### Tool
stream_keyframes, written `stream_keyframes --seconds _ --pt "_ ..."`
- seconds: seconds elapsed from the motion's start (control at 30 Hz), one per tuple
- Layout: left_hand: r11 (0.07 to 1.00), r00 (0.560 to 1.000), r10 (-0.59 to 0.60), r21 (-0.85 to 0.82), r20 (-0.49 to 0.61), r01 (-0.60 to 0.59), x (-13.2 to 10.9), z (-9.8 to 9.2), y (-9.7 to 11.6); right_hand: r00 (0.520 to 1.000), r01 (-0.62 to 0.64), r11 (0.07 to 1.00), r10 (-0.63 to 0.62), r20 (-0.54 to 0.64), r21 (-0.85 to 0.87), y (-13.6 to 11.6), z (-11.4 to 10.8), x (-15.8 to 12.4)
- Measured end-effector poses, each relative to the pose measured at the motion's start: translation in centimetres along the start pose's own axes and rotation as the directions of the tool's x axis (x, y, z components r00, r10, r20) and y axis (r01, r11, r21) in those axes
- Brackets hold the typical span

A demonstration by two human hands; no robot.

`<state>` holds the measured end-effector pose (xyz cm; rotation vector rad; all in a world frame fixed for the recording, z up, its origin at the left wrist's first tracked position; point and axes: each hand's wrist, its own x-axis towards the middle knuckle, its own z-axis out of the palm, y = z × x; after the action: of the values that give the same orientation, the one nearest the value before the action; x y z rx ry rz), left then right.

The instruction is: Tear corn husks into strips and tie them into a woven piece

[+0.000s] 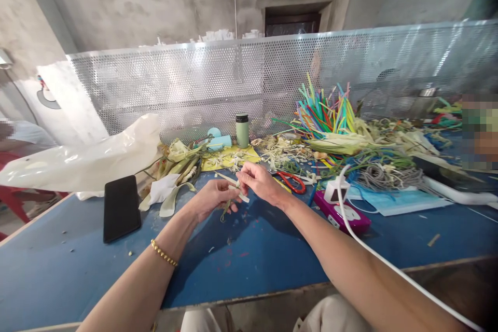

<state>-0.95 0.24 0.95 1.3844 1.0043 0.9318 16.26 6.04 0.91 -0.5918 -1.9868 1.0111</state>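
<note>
My left hand [219, 197] is closed around pale green husk strips [244, 197], with a thin darker end hanging below the fingers. My right hand [254, 179] pinches the same strips from above, its fingertips close to the left ones. Both hands are over the blue table, near its middle. Just right of my right hand lie red-handled scissors [296, 182]. Behind the hands, a yellow sheet [229, 158] is littered with husk scraps. On the left is a heap of corn husks [181, 158] with a white piece of tissue on it.
A black phone [122, 208] and a white plastic bag [89, 161] are at left. A green cup [241, 130] stands behind. Colourful pipe cleaners [327, 114], a purple box [342, 212] with a charger and white cable, and a blue mask [404, 199] are at right. A perforated metal screen [194, 88] backs the table.
</note>
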Motion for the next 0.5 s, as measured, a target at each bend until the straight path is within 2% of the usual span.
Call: stream_keyframes --seconds 0.13,0.23,0.37,0.43,0.5 --pt "1.000 0.995 0.011 0.014 -0.100 -0.010 0.2 0.1 -0.3 1.000 -0.021 1.000 0.021 -0.009 -0.002 0.0 -0.2 0.1" --pt "1.000 0.978 0.021 0.017 -0.207 -0.018 0.6 -0.3 -0.5 0.993 -0.075 0.993 0.066 -0.097 -0.096 0.1 -0.8 0.3" --pt "0.997 0.947 0.066 0.052 -0.315 -0.053 0.9 -0.8 -0.6 0.982 -0.143 0.961 0.108 -0.152 -0.235 0.3 -1.6 0.3" --pt "0.994 0.904 0.106 0.057 -0.414 -0.090 1.0 -1.2 -0.5 0.983 -0.174 0.950 0.153 -0.098 -0.259 0.4 -2.2 0.3" --pt "0.986 0.827 0.160 0.047 -0.538 -0.161 0.9 -1.8 -0.2 0.976 -0.217 0.938 0.208 -0.063 -0.271 0.3 -3.1 0.3"
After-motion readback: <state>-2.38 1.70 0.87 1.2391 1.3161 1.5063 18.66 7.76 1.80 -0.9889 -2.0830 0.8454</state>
